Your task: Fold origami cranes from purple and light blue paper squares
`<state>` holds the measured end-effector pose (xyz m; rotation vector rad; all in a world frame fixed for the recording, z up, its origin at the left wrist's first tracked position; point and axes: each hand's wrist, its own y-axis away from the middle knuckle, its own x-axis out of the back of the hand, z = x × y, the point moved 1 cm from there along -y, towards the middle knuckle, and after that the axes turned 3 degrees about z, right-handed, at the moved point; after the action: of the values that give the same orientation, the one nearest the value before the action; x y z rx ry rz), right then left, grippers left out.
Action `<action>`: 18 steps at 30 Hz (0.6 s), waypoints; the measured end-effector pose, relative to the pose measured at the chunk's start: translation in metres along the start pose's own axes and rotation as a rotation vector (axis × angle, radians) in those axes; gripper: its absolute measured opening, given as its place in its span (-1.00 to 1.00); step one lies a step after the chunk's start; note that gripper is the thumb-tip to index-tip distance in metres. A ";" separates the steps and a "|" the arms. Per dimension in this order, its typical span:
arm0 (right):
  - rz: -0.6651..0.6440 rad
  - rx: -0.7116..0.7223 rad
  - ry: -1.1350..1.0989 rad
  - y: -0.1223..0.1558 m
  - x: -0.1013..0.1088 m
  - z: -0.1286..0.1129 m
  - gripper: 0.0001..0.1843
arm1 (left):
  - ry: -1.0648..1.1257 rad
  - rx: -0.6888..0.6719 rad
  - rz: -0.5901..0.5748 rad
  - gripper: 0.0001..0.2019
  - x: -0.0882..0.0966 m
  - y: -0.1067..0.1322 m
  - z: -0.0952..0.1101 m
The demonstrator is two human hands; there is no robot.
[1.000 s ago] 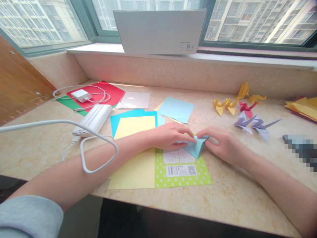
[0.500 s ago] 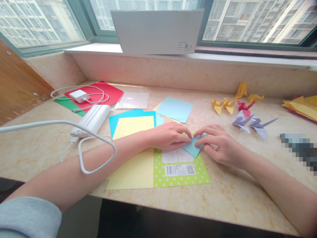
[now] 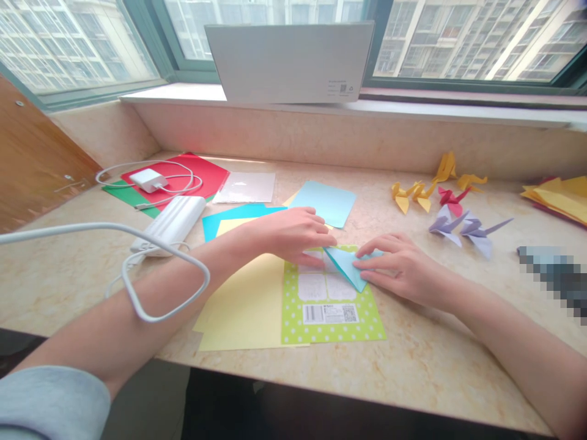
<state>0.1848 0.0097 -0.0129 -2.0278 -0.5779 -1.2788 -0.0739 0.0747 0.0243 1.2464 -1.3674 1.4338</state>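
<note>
A folded piece of light blue paper (image 3: pixel 347 266), roughly triangular, rests over the green polka-dot sheet (image 3: pixel 293 324), which bears a barcode label. My right hand (image 3: pixel 397 266) grips the folded paper at its right side, covering part of it. Just left of the paper is my left hand (image 3: pixel 298 236), empty, its fingers apart and its thumb lowered over the green sheet. Pale yellow paper (image 3: pixel 247 311) lies under my left forearm, partly hidden. Behind the hands is a flat light blue sheet (image 3: pixel 328 201).
Folded paper cranes in yellow (image 3: pixel 422 194), red (image 3: pixel 452 198) and lilac (image 3: pixel 479 229) stand at right. On the left lie a white power bank (image 3: pixel 177 220), a charger (image 3: pixel 148 179) and red paper (image 3: pixel 202 168). A white cable (image 3: pixel 110 226) loops over my left forearm.
My left hand has drawn away to the left and up off the folded paper, its fingers spreading. The paper's left part now shows, slightly lifted. My right hand stays on it.
</note>
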 end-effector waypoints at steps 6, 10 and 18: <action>-0.010 0.015 0.018 0.000 -0.001 -0.001 -0.73 | 0.042 0.005 -0.024 -0.81 0.002 -0.002 0.004; -0.025 0.030 0.046 0.000 -0.001 -0.004 -0.72 | 0.315 0.123 0.073 -0.82 -0.002 -0.005 0.006; -0.062 0.043 0.071 0.000 0.000 -0.007 -0.70 | 0.713 0.410 0.163 -0.80 -0.013 -0.012 0.011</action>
<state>0.1803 0.0048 -0.0105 -1.9351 -0.6338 -1.3572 -0.0576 0.0668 0.0140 0.7282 -0.7157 2.0818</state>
